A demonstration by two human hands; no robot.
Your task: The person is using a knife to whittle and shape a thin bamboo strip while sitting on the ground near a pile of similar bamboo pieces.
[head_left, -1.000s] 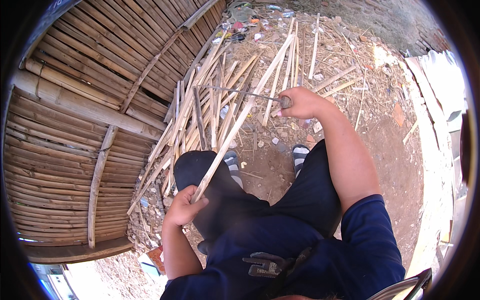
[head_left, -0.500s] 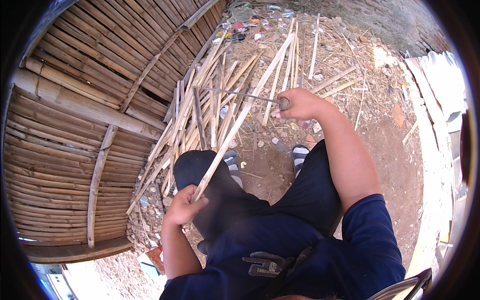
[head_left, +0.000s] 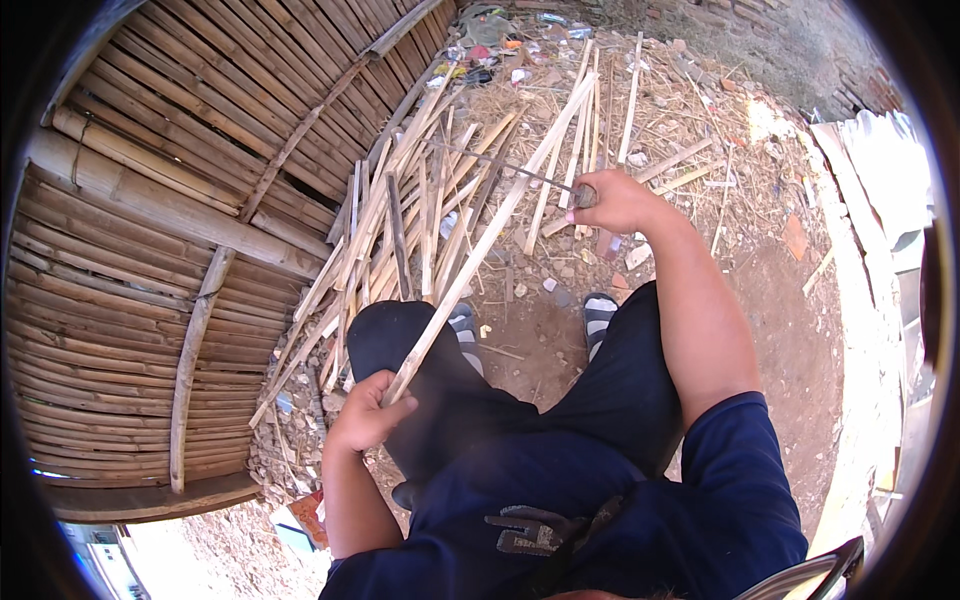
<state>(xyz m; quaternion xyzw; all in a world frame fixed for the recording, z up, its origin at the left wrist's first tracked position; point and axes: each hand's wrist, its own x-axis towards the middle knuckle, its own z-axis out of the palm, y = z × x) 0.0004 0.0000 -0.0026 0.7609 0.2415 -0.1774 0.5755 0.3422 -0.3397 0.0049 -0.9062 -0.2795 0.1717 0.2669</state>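
A long pale bamboo strip (head_left: pixel 470 265) slants up and away from me, over my left knee. Its near end is in my left hand (head_left: pixel 370 415), with the fingers closed round it and the thumb on top. My right hand (head_left: pixel 622 204) grips the wooden handle of a long, thin-bladed knife (head_left: pixel 584 197). The dark blade points left and crosses the strip in its far half; whether it touches the wood I cannot tell. Beyond the blade, the strip's far end hangs above the ground litter.
Many loose bamboo strips (head_left: pixel 400 235) lie heaped at left, beside a slatted bamboo wall (head_left: pixel 240 240). Straw, stones and scraps (head_left: pixel 700 110) cover the far ground. My sandalled feet (head_left: pixel 599 312) rest on bare soil. A pale ledge (head_left: pixel 860 300) runs along the right.
My right hand has moved slightly right, and the knife's tip has swung away from me and to the right. My left hand and its grip on the strip look the same.
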